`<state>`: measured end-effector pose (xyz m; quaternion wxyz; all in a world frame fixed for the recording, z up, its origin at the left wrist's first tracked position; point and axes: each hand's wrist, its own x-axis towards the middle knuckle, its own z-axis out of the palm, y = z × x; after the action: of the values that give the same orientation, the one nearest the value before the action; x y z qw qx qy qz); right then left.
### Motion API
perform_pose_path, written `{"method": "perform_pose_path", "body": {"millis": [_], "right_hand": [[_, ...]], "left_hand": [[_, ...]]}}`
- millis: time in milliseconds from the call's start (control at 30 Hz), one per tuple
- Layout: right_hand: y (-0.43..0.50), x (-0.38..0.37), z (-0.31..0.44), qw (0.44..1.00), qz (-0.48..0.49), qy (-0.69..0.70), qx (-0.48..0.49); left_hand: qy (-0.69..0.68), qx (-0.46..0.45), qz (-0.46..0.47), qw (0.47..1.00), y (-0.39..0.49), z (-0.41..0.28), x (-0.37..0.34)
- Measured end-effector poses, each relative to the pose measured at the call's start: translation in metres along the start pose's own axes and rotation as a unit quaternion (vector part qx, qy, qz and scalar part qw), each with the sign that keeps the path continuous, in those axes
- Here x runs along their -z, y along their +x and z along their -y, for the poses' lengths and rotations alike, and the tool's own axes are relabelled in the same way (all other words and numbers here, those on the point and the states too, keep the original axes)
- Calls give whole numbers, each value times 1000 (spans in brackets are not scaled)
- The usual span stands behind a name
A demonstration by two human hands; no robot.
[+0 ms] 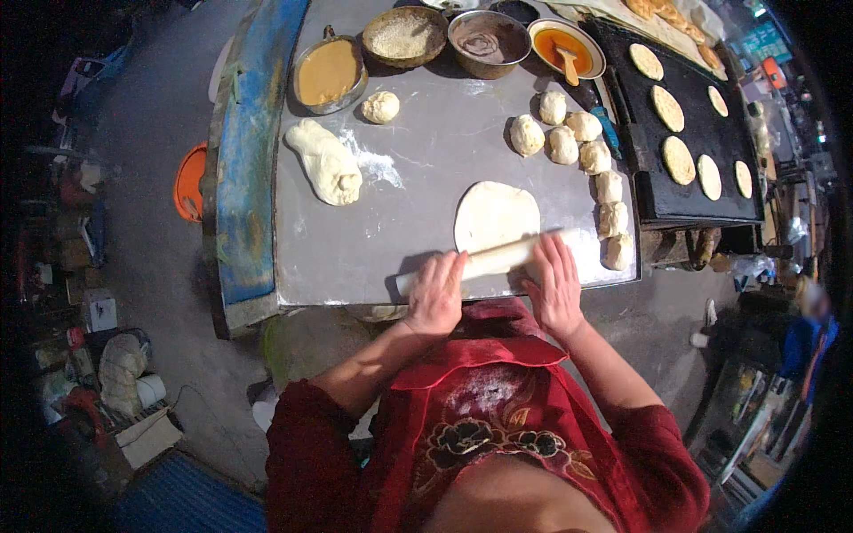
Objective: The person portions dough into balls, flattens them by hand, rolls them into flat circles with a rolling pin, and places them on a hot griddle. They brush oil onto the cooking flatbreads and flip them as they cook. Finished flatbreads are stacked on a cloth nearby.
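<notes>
A pale rolling pin (pixel 496 258) lies slanted across the near edge of a flat round of dough (pixel 496 214) on the grey worktop. My left hand (pixel 436 290) rests over its left part, fingers stretched across it. My right hand (pixel 554 283) lies over its right part, with the thumb on the near side. Both palms are hidden, so how firmly they grip does not show. A long lump of dough (pixel 326 163) lies to the left, near a single dough ball (pixel 381 107). Several dough balls (pixel 595 158) form a line along the right side.
At the back stand a pan of tan batter (pixel 328 72), a bowl of crumbly meal (pixel 404 36), a metal bowl of brownish paste (pixel 490 43) and a bowl of orange liquid with a brush (pixel 556 46). Several flatbreads (pixel 678 160) lie on a black griddle (pixel 716 143) at right.
</notes>
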<state>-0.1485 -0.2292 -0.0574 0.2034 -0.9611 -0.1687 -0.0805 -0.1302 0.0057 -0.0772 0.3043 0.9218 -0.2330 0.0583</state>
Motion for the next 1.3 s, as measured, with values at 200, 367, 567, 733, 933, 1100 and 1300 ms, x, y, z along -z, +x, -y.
{"method": "perform_pose_path", "body": {"millis": [200,367,567,733,933,1100,1300], "right_hand": [[66,-14,-21,985,-149,70,-46],[118,-41,-21,984,-48,92,-147],[103,-26,-16,896,18,411,-168],[117,29,-72,583,23,718,-379],[79,174,-288,811,-352,407,-230],[111,240,-466,861,-355,-19,-363],[150,182,-451,905,-311,137,-256]], "left_hand": [[-76,100,-9,992,0,14,17],[66,210,-92,971,12,47,41],[138,171,-90,971,-26,56,47],[205,184,-108,955,-37,79,31],[224,237,-64,943,-45,97,29],[239,282,-42,928,-37,95,26],[242,318,-35,916,-47,96,30]]}}
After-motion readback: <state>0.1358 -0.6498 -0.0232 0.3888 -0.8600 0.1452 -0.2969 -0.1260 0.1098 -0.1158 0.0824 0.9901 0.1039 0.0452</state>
